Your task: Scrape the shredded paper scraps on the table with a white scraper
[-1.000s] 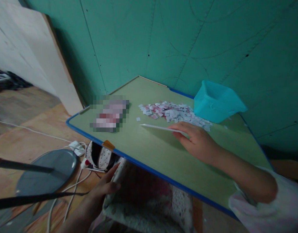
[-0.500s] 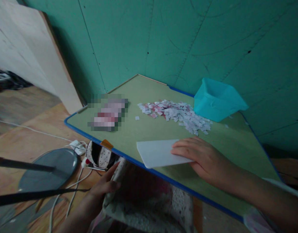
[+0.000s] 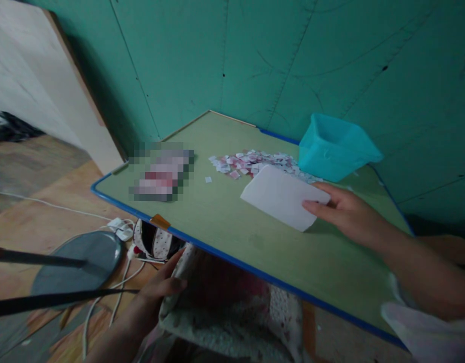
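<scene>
A stiff white card (image 3: 283, 196) is gripped at its right end by my right hand (image 3: 344, 209), thumb on the near face and fingers behind. The card is tilted above the table (image 3: 225, 222), in front of a heap of small white and pink paper squares (image 3: 247, 162), and hides part of it. Below the table's front edge, my left hand (image 3: 157, 290) is closed on the left rim of a speckled, open container (image 3: 213, 333). Its inside is dark and reddish.
A turquoise plastic bin (image 3: 331, 154) stands at the back right, against the green wall (image 3: 263, 50). A pixelated pinkish object (image 3: 160, 176) lies on the left of the table. On the floor are a grey round base (image 3: 77, 267), white cables and a power strip (image 3: 121, 229).
My right hand has lifted the card off the tabletop and moved it right and away from me, tilting it up near the heap. My left hand keeps its hold on the rim.
</scene>
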The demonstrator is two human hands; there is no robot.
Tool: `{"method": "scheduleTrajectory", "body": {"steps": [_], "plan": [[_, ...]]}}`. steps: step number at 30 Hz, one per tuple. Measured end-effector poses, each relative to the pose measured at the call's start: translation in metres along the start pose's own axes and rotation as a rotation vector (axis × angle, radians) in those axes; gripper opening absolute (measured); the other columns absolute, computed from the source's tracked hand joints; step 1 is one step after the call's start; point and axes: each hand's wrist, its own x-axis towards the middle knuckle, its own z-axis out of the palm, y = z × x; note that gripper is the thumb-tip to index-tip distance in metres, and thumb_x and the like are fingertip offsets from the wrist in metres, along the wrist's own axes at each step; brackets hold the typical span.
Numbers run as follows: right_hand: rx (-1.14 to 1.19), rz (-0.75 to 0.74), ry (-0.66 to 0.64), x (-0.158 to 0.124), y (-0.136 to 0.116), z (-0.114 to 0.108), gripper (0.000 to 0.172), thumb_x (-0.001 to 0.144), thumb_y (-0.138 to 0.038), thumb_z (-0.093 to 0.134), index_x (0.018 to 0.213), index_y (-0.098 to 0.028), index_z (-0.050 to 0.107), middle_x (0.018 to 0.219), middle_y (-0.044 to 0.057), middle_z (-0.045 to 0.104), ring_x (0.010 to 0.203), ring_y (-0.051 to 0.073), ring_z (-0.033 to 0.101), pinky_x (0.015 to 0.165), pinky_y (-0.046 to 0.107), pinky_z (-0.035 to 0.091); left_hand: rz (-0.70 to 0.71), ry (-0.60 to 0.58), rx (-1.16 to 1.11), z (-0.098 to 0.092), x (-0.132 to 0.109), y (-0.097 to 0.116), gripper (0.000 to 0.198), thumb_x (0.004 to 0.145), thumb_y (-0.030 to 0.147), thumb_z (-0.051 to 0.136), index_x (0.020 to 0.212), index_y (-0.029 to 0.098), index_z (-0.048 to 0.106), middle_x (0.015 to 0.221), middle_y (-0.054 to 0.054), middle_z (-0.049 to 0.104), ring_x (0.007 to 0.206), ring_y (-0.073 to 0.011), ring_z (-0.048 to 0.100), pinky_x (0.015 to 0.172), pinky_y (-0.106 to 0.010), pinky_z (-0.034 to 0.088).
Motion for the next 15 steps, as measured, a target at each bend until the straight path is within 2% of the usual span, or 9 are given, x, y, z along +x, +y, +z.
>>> {"method": "scheduleTrajectory", "body": {"steps": [5, 9, 13, 15], "plan": [[0.205, 0.061, -0.175, 0.016, 0.002, 0.01, 0.013, 0.078, -0.026, 0.057, 0.089, -0.018, 0.06, 0.082, 0.003, 0.072, 0.071, 0.018, 0.068, 0.061, 0.03, 0.055, 0.084, 0.073, -0.042, 0.003, -0.001, -0.001, 0.076, 0.042, 0.01, 0.072, 0.117, 0.022, 0.061, 0.055, 0.007, 0.069, 0.062, -0.0232, 0.067, 0.053, -0.028, 0.051], [0.284, 0.078, -0.286, 0.014, -0.003, 0.027, 0.012, 0.079, -0.025, 0.054, 0.089, -0.018, 0.058, 0.083, 0.003, 0.072, 0.07, 0.017, 0.067, 0.061, 0.029, 0.053, 0.051, 0.034, -0.101, 0.009, -0.008, 0.0, 0.077, 0.043, 0.01, 0.075, 0.118, 0.023, 0.061, 0.059, 0.007, 0.071, 0.058, -0.0191, 0.065, 0.054, -0.025, 0.051], [0.35, 0.117, -0.346, 0.011, -0.005, 0.036, 0.013, 0.079, -0.026, 0.054, 0.087, -0.016, 0.055, 0.079, 0.004, 0.07, 0.069, 0.016, 0.065, 0.061, 0.028, 0.051, 0.062, 0.029, -0.086, 0.002, -0.001, 0.0, 0.077, 0.041, 0.009, 0.076, 0.116, 0.02, 0.062, 0.058, 0.005, 0.07, 0.06, -0.0213, 0.066, 0.055, -0.026, 0.05], [0.397, 0.141, -0.365, 0.011, -0.004, 0.038, 0.015, 0.077, -0.028, 0.056, 0.086, -0.016, 0.055, 0.078, 0.003, 0.069, 0.069, 0.015, 0.064, 0.062, 0.027, 0.05, 0.002, 0.037, -0.047, -0.005, 0.008, 0.003, 0.078, 0.038, 0.006, 0.078, 0.114, 0.019, 0.063, 0.052, 0.006, 0.067, 0.057, -0.0224, 0.064, 0.053, -0.028, 0.049]]}}
